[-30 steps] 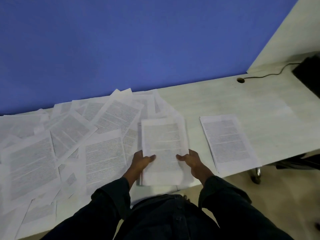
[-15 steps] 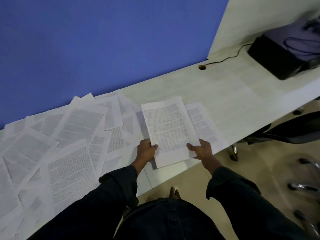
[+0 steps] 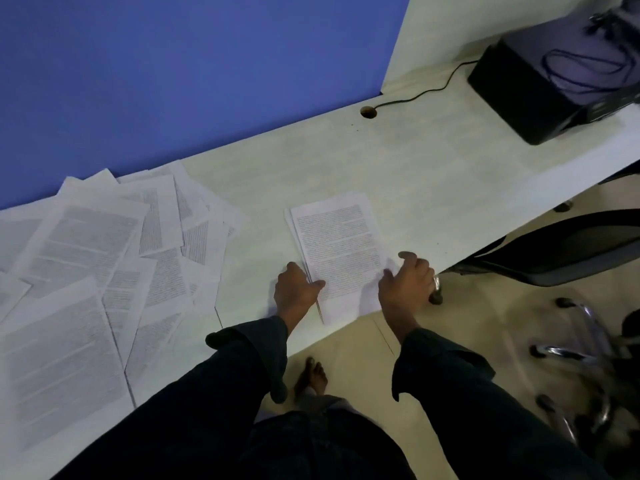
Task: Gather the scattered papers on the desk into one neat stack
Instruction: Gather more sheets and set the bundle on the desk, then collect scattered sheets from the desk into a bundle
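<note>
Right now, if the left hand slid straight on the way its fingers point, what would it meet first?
The left hand points right, across the small stack that it already touches; beyond it, probably the right hand.

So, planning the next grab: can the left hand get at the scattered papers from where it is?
Probably yes. The left hand rests at the stack's left edge, and only bare desk lies between it and the scattered papers; nothing stands in the way.
</note>
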`<action>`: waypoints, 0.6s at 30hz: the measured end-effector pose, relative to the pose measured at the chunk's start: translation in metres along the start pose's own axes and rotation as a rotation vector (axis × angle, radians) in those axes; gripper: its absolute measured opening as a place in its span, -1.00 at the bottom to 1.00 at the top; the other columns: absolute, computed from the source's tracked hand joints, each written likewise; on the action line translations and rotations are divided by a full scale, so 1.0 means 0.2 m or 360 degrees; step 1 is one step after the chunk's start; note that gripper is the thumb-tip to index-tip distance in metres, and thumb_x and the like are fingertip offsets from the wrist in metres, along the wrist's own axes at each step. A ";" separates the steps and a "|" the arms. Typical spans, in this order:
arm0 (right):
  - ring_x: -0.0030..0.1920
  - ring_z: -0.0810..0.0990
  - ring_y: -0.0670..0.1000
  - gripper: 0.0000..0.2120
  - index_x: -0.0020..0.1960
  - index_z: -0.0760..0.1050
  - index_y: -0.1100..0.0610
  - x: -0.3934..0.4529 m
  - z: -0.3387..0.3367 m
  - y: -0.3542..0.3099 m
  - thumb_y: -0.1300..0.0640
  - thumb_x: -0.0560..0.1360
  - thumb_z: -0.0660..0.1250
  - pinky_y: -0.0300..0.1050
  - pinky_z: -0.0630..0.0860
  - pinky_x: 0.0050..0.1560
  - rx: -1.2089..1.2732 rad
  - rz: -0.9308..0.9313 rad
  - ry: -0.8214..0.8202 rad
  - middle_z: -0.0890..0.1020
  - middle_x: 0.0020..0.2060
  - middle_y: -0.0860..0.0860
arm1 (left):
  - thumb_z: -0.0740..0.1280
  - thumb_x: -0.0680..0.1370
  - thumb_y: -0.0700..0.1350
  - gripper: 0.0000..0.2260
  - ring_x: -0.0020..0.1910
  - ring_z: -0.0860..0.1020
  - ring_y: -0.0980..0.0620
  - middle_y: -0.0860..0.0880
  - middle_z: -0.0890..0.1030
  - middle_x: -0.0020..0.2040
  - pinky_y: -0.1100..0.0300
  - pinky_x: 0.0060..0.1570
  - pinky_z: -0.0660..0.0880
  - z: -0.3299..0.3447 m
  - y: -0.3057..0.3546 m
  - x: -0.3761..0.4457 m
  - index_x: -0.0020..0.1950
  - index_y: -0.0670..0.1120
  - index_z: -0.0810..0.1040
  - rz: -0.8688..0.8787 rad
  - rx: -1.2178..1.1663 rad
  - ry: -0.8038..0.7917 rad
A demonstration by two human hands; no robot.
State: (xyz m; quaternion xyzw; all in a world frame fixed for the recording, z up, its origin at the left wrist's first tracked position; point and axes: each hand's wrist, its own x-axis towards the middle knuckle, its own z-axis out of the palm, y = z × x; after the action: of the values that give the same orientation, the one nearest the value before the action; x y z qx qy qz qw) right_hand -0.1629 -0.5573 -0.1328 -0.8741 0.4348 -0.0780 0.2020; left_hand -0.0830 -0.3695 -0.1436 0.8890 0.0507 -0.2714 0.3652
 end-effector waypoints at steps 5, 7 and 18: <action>0.04 0.61 0.08 -0.76 0.19 0.55 0.09 -0.08 0.16 -0.35 0.24 0.54 0.36 -0.01 0.59 0.00 0.0492 -0.0533 -0.0295 0.60 0.05 0.05 | 0.45 0.48 0.16 -0.62 -0.23 0.66 -0.09 -0.01 0.58 -0.03 0.04 -0.34 0.66 -0.18 -0.09 -0.07 0.08 -0.08 0.47 -0.0186 -0.0137 0.0212; -0.05 0.63 0.05 -0.80 0.15 0.57 0.07 -0.16 0.25 -0.53 0.23 0.56 0.34 -0.03 0.60 -0.07 0.0580 -0.0620 -0.0503 0.64 -0.05 0.02 | 0.44 0.49 0.09 -0.71 -0.26 0.66 -0.10 -0.02 0.60 -0.06 -0.01 -0.27 0.67 -0.29 -0.22 -0.09 0.01 -0.07 0.47 -0.0256 -0.0180 0.0331; 0.09 0.63 0.05 -0.70 0.22 0.57 0.14 -1.05 0.65 -1.28 0.19 0.50 0.43 -0.04 0.57 0.22 0.0403 -0.0933 -0.1529 0.65 0.05 0.05 | 0.40 0.45 -0.20 -0.66 0.19 0.50 -0.30 -0.27 0.52 0.17 -0.06 0.14 0.47 -1.05 -1.22 -0.49 0.18 -0.27 0.47 -0.1151 -0.0506 0.1309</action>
State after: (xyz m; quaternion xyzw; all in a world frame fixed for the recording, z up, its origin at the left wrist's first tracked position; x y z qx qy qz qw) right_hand -0.0645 -0.2161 -0.1342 -0.8644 0.0211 0.2237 0.4498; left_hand -0.1438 -0.0396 -0.1216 0.7817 0.5300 0.0001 0.3287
